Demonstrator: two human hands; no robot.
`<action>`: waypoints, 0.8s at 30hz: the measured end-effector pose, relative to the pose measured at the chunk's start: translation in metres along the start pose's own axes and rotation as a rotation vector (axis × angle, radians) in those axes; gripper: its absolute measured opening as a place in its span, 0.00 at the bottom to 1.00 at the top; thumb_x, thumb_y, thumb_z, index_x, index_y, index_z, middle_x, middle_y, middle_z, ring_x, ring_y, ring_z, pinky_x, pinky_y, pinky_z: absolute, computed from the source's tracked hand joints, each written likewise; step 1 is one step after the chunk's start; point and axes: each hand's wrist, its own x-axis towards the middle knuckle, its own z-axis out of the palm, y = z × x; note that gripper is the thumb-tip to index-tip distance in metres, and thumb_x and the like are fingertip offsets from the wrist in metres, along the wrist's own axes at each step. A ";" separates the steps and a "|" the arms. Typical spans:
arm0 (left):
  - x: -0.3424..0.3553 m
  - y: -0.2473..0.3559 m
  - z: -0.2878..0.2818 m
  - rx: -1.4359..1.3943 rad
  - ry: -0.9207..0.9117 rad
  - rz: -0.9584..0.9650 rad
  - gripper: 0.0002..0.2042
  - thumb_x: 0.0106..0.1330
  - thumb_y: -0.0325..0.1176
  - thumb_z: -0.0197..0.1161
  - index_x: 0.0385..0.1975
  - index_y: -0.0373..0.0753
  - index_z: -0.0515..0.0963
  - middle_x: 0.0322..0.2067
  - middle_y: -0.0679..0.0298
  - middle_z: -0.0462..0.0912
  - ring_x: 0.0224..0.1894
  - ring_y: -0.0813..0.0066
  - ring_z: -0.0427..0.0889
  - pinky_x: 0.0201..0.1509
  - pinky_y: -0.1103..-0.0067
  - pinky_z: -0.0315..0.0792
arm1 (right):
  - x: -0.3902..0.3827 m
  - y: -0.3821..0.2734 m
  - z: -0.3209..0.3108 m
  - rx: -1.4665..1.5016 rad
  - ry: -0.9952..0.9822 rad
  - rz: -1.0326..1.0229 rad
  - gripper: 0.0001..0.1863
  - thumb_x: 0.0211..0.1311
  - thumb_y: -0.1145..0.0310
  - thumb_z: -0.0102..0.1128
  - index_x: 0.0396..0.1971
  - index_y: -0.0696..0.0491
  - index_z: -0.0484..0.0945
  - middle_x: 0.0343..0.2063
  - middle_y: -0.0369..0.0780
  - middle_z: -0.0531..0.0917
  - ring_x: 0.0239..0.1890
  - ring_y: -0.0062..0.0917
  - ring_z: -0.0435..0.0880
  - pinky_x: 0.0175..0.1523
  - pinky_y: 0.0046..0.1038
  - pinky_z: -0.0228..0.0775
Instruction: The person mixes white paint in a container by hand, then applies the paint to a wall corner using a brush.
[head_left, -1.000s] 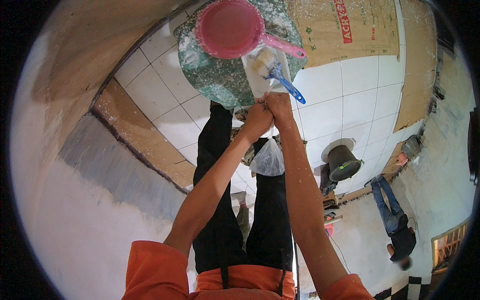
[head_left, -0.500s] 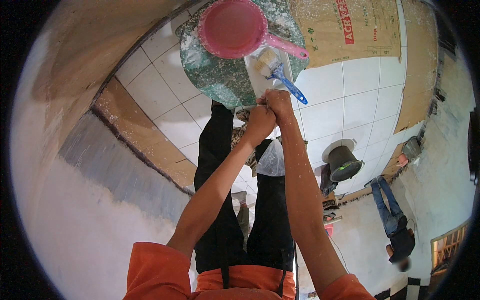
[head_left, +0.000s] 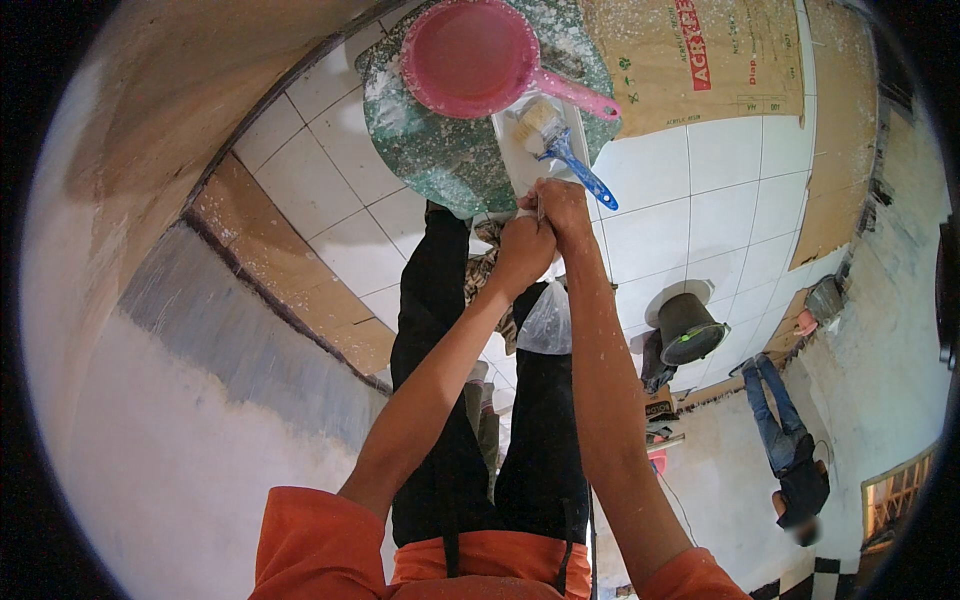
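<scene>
Bag (head_left: 545, 325): shifted slightly rightward.
Left hand (head_left: 527, 250), right hand (head_left: 562, 208): closed on its neck.
Feel: I'd guess light, soft; pinch high.

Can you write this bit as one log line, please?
left hand, right hand: together | clear bag: hanging from them | blue-handled brush: across white tray | pink pan: beside brush

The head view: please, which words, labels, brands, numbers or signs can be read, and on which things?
I copy no wording here, only tell where it stands.
Brown paper sheet: large pale letters on a red block, readable; smaller red print, partly readable; green marks, unclear.
Small carton near the dark bucket: print too small to read surely.
Clear plastic bag: no print that I can make out.
</scene>
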 end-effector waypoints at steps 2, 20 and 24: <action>-0.001 -0.001 -0.006 0.061 -0.124 -0.087 0.22 0.68 0.39 0.44 0.28 0.24 0.77 0.28 0.39 0.80 0.36 0.42 0.80 0.42 0.60 0.69 | -0.009 -0.006 0.004 0.029 0.011 -0.007 0.13 0.60 0.70 0.50 0.26 0.66 0.76 0.23 0.45 0.79 0.26 0.31 0.82 0.34 0.32 0.75; -0.007 0.004 -0.004 0.000 -0.016 -0.035 0.18 0.62 0.33 0.49 0.18 0.23 0.76 0.19 0.40 0.78 0.27 0.42 0.80 0.37 0.58 0.72 | -0.021 -0.016 0.011 -0.090 0.100 -0.105 0.20 0.56 0.65 0.45 0.19 0.66 0.79 0.18 0.46 0.83 0.23 0.30 0.83 0.35 0.31 0.75; -0.008 0.001 -0.006 0.043 -0.031 -0.006 0.16 0.60 0.32 0.49 0.18 0.24 0.76 0.20 0.39 0.78 0.27 0.41 0.80 0.37 0.57 0.72 | -0.017 -0.005 0.009 -0.146 0.119 -0.111 0.20 0.57 0.65 0.45 0.17 0.64 0.80 0.18 0.46 0.83 0.23 0.31 0.82 0.36 0.32 0.74</action>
